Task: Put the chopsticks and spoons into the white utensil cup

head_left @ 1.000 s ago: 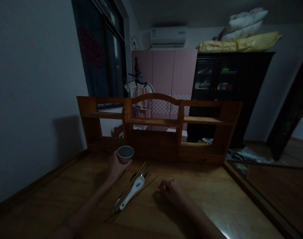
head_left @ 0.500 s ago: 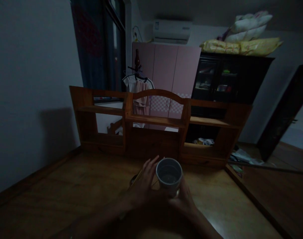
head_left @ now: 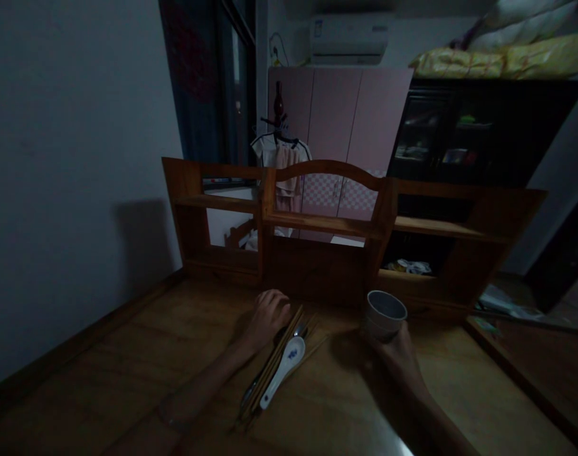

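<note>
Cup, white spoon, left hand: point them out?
Cup (head_left: 380, 325), head view: outer wall below rim.
White spoon (head_left: 283, 369), head view: where bowl meets handle.
Left hand (head_left: 266, 321), head view: back of the hand.

Home bedroom or living room: pink wardrobe (head_left: 336, 120), hanging clothes (head_left: 283, 164), air conditioner (head_left: 349, 38).

A person's two bare arms reach forward, seen from above. The right hand (head_left: 397, 351) grasps a cup (head_left: 380, 328) from its near right side; some of its fingers are hidden by the cup. The right forearm (head_left: 438, 411) slants in from the wearer's side, to the right of the cup. The left hand (head_left: 267, 322) is well apart, left of the cup, back upward, fingers loosely bent. The left forearm (head_left: 203, 389) angles toward the cup's far left.
</note>
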Demonstrator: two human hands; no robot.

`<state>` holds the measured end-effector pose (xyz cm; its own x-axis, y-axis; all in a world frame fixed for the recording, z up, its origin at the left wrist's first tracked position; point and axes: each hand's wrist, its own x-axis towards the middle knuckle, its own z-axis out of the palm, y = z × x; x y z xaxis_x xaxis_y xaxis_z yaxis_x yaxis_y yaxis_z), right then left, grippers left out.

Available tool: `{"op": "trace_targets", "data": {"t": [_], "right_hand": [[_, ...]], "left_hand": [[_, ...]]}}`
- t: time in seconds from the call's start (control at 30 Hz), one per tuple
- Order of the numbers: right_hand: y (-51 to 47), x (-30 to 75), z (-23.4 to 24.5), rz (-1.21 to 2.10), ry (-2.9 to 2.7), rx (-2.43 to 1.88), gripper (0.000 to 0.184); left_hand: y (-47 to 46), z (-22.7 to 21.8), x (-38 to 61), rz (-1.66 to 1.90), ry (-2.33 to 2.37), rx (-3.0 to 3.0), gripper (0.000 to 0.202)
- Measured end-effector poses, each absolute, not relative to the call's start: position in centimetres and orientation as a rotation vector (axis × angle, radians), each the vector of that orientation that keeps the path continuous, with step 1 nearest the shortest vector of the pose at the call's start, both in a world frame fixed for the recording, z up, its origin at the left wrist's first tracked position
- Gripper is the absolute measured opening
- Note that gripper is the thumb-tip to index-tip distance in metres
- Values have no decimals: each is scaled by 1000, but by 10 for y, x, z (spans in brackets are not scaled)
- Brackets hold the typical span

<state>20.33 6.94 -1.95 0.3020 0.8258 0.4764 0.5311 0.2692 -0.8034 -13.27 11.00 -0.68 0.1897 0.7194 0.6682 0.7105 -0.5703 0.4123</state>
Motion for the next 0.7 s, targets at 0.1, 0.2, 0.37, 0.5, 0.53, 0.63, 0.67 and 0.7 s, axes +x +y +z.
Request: {"op": "trace_targets", "data": {"t": [0.1, 0.2, 0.37, 0.5, 0.53, 0.63, 0.67, 0.7], "right_hand": [[71, 204, -27, 307, -1439, -1370, 64], [74, 207, -32, 313, -1461, -1391, 67], [78, 209, -39, 320, -1472, -1436, 66], [79, 204, -39, 323, -1438, -1421, 77], [78, 202, -35, 320, -1419, -1402, 86], [68, 193, -14, 208, -1340, -1341, 114], [62, 190, -5, 120, -1311, -1324, 115], [55, 188, 5, 26, -1296, -1287, 110]], "left_hand": [[107, -13, -128, 1267, 1428, 2438, 18], [106, -17, -125, 1177, 1427, 2459, 22], [108, -24, -126, 1062, 1457, 2488, 28], [113, -31, -128, 1030, 1476, 2451, 28], [114, -32, -128, 1024, 1472, 2438, 29], [116, -36, -129, 1010, 1451, 2420, 28], [117, -37, -129, 1005, 1445, 2421, 29], [117, -38, -129, 1002, 1444, 2421, 29]]}}
